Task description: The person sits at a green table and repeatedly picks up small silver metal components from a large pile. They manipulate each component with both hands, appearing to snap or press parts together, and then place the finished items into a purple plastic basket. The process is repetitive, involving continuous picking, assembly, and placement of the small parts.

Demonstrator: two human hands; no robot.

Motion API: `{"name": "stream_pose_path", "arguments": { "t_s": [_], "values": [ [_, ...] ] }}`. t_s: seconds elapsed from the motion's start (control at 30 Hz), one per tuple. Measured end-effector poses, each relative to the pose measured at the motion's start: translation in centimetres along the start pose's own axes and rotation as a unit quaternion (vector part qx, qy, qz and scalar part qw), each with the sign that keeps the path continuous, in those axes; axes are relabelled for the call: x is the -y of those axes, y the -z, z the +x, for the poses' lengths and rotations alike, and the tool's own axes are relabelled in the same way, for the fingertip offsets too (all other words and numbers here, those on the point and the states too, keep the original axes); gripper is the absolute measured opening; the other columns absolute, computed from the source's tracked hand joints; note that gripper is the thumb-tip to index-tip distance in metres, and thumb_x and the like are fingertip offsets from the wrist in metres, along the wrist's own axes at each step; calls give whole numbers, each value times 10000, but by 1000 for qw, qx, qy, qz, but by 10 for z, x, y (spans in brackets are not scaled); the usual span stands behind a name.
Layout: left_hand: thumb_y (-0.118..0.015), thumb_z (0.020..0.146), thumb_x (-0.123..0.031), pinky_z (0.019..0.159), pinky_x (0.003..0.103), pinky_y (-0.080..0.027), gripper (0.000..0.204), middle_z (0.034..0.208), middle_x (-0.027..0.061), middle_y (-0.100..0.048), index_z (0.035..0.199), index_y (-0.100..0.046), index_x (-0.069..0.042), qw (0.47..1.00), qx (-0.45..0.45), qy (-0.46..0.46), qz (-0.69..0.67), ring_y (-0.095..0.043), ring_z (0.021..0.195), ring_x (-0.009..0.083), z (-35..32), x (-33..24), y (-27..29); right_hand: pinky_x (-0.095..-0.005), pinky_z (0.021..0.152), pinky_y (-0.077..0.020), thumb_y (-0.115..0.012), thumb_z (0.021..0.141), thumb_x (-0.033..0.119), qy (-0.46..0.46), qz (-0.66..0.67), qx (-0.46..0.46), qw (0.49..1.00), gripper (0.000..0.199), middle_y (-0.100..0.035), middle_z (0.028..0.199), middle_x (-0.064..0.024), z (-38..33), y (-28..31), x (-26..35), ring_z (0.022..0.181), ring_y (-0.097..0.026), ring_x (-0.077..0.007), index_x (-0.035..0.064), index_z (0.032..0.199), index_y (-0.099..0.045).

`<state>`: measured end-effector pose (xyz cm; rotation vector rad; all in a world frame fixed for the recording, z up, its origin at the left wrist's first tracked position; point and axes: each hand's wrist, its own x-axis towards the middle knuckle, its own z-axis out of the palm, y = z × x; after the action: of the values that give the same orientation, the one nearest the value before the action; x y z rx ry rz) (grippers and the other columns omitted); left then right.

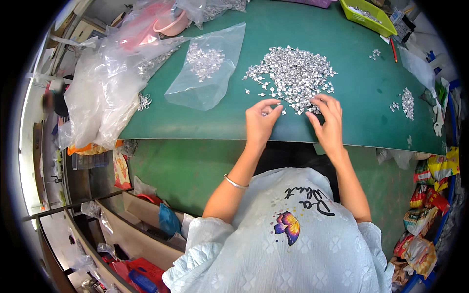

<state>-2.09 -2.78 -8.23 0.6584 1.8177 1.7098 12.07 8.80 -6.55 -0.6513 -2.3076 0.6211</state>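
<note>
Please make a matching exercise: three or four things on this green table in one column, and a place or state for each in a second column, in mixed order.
Things:
1. big pile of small silver parts
2. clear plastic bag
3. yellow-green basket
4. left hand

Places or states:
A. at the far right corner of the table
B. pinching a small silver part
C. lying flat, left of the pile, with a few parts inside
D. in the middle of the table, just beyond both hands

Pairs: 1-D, 2-C, 3-A, 4-B

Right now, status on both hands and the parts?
Left hand pinching small silver parts. Right hand at the pile of silver parts. Clear bag lies left, apart.
</note>
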Motion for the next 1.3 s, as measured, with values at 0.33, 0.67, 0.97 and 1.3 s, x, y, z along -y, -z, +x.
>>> {"name": "stream_pose_path", "arguments": {
  "t_s": [0.33,0.67,0.97,1.3],
  "values": [
    [-552,885,-137,374,166,-181,209,572,-68,-339,1093,-549,-153,788,214,196,-544,-238,443,19,-88,-37,-35,-256,648,-414,-619,766,2,-75,355,21,932,61,-621,788,-72,-37,47,58,689,-523,-139,-15,825,-622],
    [-612,807,-17,426,172,-236,176,583,-68,-450,979,-645,-25,971,95,14,-220,-337,499,0,-117,-69,-40,-303,645,-403,-646,675,-64,75,205,-77,973,121,-603,759,-92,-50,79,67,706,-550,-226,-11,778,-609],
    [-630,764,38,447,182,-276,143,604,-36,-502,902,-660,14,980,128,-14,-151,-378,499,20,-84,-79,-42,-311,650,-400,-671,647,-49,44,179,-59,981,153,-611,770,-89,-30,88,57,721,-557,-222,-2,784,-621],
    [-681,718,38,435,187,-283,165,582,-15,-524,880,-688,6,986,89,10,-144,-402,492,37,-36,-69,-36,-303,682,-448,-643,664,-100,-71,335,23,939,169,-630,800,-103,13,55,39,766,-564,-222,-36,820,-626]
  ]
}}
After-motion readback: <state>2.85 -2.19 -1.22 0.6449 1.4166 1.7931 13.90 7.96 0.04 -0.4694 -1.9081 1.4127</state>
